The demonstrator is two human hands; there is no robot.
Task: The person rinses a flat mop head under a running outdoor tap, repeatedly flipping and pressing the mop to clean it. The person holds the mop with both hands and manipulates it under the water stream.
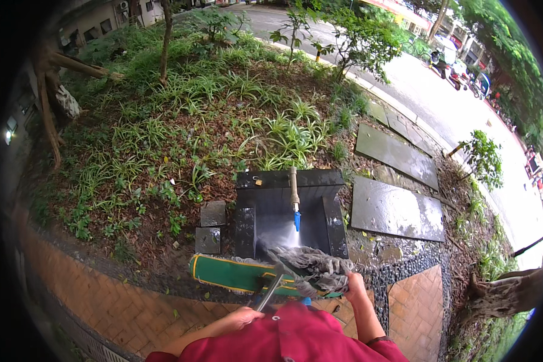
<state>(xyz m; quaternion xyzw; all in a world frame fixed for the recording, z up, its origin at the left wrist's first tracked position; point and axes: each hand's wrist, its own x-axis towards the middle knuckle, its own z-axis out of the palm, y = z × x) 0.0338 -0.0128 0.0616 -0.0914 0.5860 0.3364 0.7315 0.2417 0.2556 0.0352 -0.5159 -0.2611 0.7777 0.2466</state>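
Observation:
A flat mop head point(235, 274), green with a yellow edge and grey fringe point(317, 265), rests across the front of a black stone wash basin point(329, 220). Water runs from a tap with a blue handle point(295, 205) onto the fringe. My left hand point(244, 317) grips the mop's metal handle point(270, 292) low near my chest. My right hand point(354, 286) holds the right end of the mop head, by the wet grey fringe. My red shirt fills the bottom edge.
Small dark stone blocks point(211, 226) sit left of the basin. Large wet stone slabs point(395, 208) lie to the right. Brick paving point(120, 308) runs along the near side, a planted bed point(211, 114) lies behind, and a road point(464, 108) with parked scooters is at the far right.

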